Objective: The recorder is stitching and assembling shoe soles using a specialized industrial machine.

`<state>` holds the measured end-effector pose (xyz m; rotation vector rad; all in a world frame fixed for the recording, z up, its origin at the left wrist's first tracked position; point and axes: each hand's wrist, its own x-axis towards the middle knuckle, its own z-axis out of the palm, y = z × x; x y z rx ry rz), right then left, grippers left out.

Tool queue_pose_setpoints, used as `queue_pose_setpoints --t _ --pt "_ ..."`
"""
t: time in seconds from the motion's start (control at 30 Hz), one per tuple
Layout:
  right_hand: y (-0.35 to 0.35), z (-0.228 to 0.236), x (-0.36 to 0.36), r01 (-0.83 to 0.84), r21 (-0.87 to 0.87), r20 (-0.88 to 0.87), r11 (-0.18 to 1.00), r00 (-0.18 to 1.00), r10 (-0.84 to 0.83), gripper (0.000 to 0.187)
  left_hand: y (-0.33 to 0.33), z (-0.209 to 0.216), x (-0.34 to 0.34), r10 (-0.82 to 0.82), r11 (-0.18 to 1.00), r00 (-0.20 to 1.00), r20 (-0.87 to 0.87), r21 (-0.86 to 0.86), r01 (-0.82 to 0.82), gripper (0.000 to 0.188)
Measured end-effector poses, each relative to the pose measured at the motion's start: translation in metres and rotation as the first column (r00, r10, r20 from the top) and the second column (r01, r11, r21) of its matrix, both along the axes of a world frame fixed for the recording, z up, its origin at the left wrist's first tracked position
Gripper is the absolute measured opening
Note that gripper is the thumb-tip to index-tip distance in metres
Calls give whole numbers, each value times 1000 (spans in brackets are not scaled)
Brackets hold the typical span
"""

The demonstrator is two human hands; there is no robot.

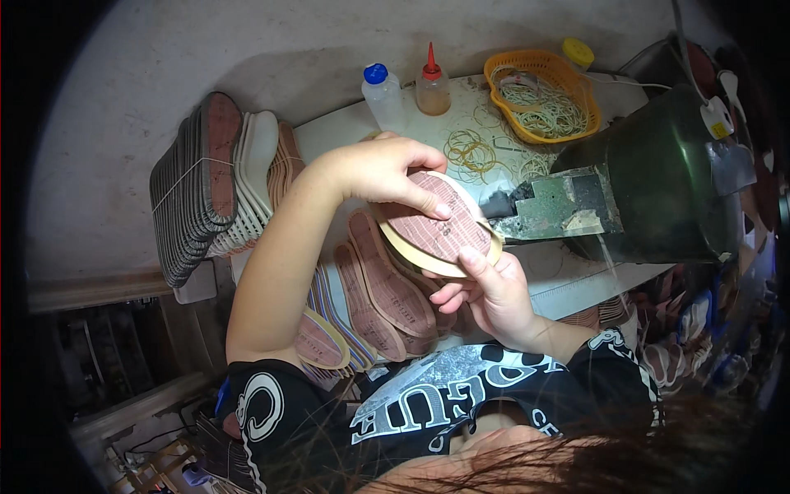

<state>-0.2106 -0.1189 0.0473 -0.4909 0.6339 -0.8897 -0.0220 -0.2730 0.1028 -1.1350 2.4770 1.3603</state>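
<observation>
Both my hands hold a shoe insole point(420, 218) with a reddish-brown printed face and a cream-yellow layer showing along its edge. My left hand point(383, 174) grips the far end, thumb pressed on the brown face. My right hand point(498, 290) pinches the near right edge between thumb and fingers; the fingers underneath are partly hidden. Right beside the insole's right edge stands the worn metal plate point(547, 210) of a dark green machine point(658, 177). I cannot tell whether the insole touches it. Below my hands lie several loose brown insoles point(374, 300).
Grey insoles tied in a bundle point(185, 189) stand at the left, beside pale ones point(257, 156). Behind are a blue-capped bottle point(383, 99), a red-tipped squeeze bottle point(432, 89) and an orange basket point(539, 99) of rubber bands. Loose rubber bands point(469, 152) lie on the white table point(337, 128).
</observation>
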Motion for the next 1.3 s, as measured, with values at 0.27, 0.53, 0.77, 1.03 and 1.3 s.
queue_pose_setpoints --t 0.27,0.53,0.77,1.03,1.3 --pt "-2 9 0 35 15 -6 999 999 -35 41 22 2 10 130 991 991 -12 24 -130 46" --pt "-3 8 -6 14 36 -29 999 999 -13 36 74 4 12 413 907 910 -43 -68 -415 52" --pt "-6 7 -28 -118 -95 -141 988 985 104 28 101 -2 -7 602 755 793 96 254 -604 49" --pt "22 -6 -36 -268 -308 -416 913 901 124 28 127 9 -29 703 664 711 24 337 -668 59" --pt "-3 -11 -39 -184 -224 -234 957 963 131 26 132 -12 -26 793 601 589 -155 358 -715 40"
